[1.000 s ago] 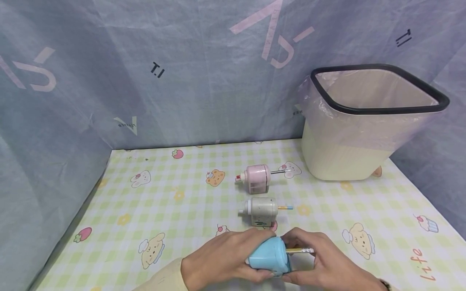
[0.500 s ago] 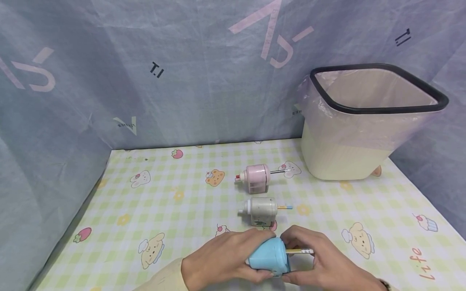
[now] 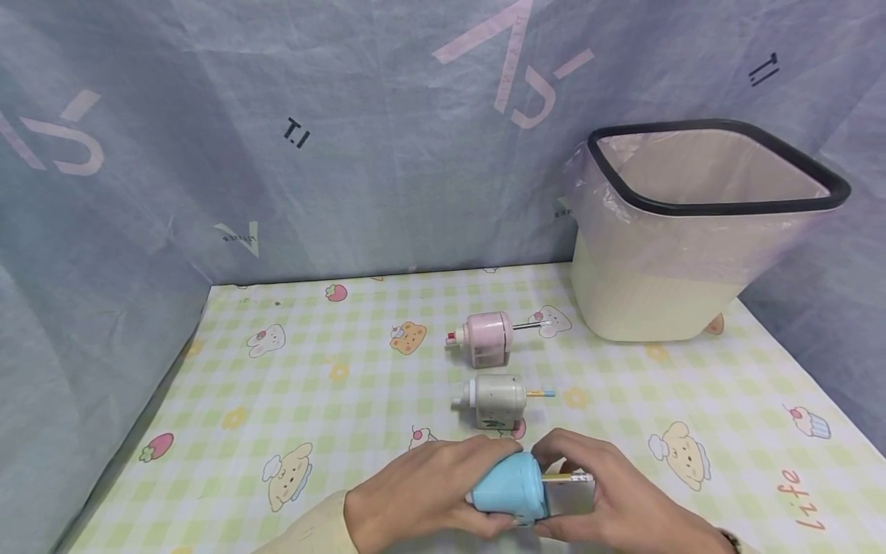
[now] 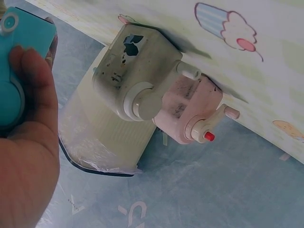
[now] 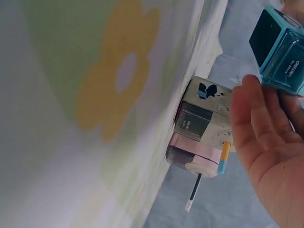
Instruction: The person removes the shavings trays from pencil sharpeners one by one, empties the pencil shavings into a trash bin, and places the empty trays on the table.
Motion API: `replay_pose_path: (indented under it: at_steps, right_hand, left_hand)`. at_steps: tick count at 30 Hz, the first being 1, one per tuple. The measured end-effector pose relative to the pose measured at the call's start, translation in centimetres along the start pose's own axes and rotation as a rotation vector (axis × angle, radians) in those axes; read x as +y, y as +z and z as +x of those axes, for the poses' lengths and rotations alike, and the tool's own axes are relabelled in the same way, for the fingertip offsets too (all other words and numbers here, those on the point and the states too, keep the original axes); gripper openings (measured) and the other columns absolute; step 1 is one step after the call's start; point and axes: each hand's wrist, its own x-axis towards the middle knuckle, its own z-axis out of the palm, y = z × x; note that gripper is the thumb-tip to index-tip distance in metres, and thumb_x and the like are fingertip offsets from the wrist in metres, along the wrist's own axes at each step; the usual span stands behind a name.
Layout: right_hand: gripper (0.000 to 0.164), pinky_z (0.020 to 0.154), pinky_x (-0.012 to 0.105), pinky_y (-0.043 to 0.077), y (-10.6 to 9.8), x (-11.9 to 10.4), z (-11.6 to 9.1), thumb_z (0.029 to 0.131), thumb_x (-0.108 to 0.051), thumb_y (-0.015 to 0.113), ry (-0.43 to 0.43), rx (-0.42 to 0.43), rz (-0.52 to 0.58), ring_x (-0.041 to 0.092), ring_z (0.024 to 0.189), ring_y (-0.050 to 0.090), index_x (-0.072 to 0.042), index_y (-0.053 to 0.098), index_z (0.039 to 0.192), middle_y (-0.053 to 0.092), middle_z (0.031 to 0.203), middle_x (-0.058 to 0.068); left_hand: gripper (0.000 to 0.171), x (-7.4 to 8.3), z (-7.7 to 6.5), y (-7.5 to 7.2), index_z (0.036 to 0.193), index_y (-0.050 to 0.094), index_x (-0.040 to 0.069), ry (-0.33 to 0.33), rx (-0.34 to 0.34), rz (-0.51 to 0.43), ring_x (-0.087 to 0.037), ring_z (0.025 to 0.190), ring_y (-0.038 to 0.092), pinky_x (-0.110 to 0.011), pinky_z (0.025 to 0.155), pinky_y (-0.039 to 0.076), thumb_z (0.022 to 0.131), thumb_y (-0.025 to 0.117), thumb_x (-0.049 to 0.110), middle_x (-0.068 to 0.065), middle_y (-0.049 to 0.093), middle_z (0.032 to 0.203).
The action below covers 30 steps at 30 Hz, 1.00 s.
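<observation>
My left hand (image 3: 443,485) grips a light-blue crank pencil sharpener (image 3: 511,486) from its left side, fingers over the top and thumb below. A yellow pencil (image 3: 562,478) with a pale eraser end sticks out of its front. Under the pencil, a grey, drawer-like part (image 3: 571,498) juts from the front. My right hand (image 3: 609,496) pinches around this part with curled fingers and thumb. The right wrist view shows the sharpener's translucent drawer front (image 5: 287,66) by the right fingertips; in the left wrist view, the blue body (image 4: 33,40) lies against my left fingers.
Beyond my hands stand a grey-white sharpener (image 3: 500,402) with a pencil in it and a pink sharpener (image 3: 488,338) holding a dark pencil. A lined cream bin (image 3: 651,300) is at the back right. A patterned checked cloth (image 3: 332,415) covers the table, with fabric walls behind.
The grey drawer-like part now shows between the blue sharpener and my right palm, where there was a gap before. Both hands, the sharpener and the pencil stay in nearly the same place.
</observation>
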Motion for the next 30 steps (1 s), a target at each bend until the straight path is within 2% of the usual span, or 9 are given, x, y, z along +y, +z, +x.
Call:
replay_pose_path:
  at_steps: [9, 22, 30]
  right_hand:
    - [0.046, 0.085, 0.032, 0.057, 0.03, 0.02, -0.06, 0.09, -0.03, 0.09, 0.007, -0.001, -0.024, 0.009, 0.102, 0.067, -0.03, 0.064, 0.128, 0.068, 0.116, -0.013]
    - [0.044, 0.086, 0.032, 0.058, -0.04, 0.03, -0.07, 0.092, -0.032, 0.088, 0.066, -0.026, -0.001, 0.009, 0.105, 0.067, -0.031, 0.063, 0.127, 0.067, 0.117, -0.013]
    - [0.043, 0.086, 0.032, 0.058, -0.05, 0.02, -0.07, 0.092, -0.034, 0.088, 0.069, -0.031, -0.002, 0.009, 0.104, 0.067, -0.031, 0.063, 0.127, 0.067, 0.116, -0.013]
  left_hand:
    - [0.056, 0.05, 0.04, 0.01, 0.143, 0.055, 0.022, -0.016, -0.002, 0.017, 0.006, 0.089, 0.055, -0.007, 0.078, 0.043, 0.096, 0.079, 0.042, 0.011, 0.065, 0.115]
    - [0.055, -0.16, 0.19, 0.1, 0.143, 0.056, 0.021, -0.017, -0.02, 0.023, 0.007, 0.087, 0.054, -0.006, 0.076, 0.043, 0.097, 0.078, 0.043, 0.011, 0.065, 0.115]
    - [0.055, -0.19, 0.19, 0.09, 0.142, 0.056, 0.022, -0.023, -0.019, 0.029, 0.006, 0.086, 0.053, -0.007, 0.074, 0.043, 0.097, 0.078, 0.042, 0.012, 0.064, 0.112]
